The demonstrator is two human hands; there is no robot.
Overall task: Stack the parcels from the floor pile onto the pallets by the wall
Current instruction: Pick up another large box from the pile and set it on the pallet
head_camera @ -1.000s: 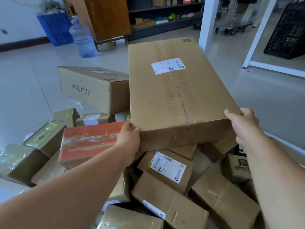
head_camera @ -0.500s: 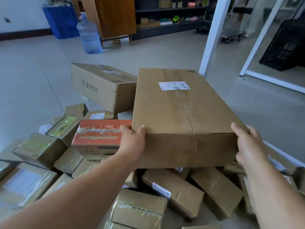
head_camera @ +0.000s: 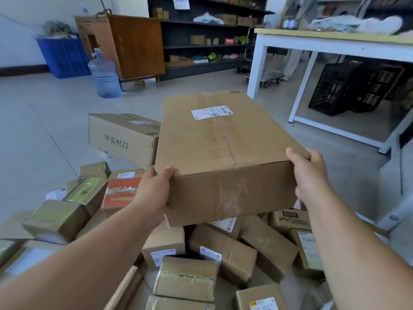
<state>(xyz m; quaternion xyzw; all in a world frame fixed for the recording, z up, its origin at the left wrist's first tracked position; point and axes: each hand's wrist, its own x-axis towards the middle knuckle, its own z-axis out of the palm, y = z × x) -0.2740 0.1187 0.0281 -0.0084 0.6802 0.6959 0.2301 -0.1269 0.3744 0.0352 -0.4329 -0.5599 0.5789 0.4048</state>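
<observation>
Floor pile (head_camera: 225,256) below; left hand (head_camera: 154,193), right hand (head_camera: 310,177) lifted box (head_camera: 214,148) higher.

Grey tile floor (head_camera: 44,130), dark shelving (head_camera: 201,48), wood cabinet (head_camera: 136,45), white table (head_camera: 335,44) w/ black crates (head_camera: 353,88) under.

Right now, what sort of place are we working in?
Probably a parcel sorting or storage room: labelled cardboard parcels heaped on the tiled floor, dark shelving holding small boxes, and a platform trolley.

carton (head_camera: 121,139), far left: side reads 中关村Z2 | paper sign (head_camera: 181,2) on far shelving (head_camera: 201,66): 完成区 | white label (head_camera: 212,112) on held box (head_camera: 223,153): print unreadable
</observation>
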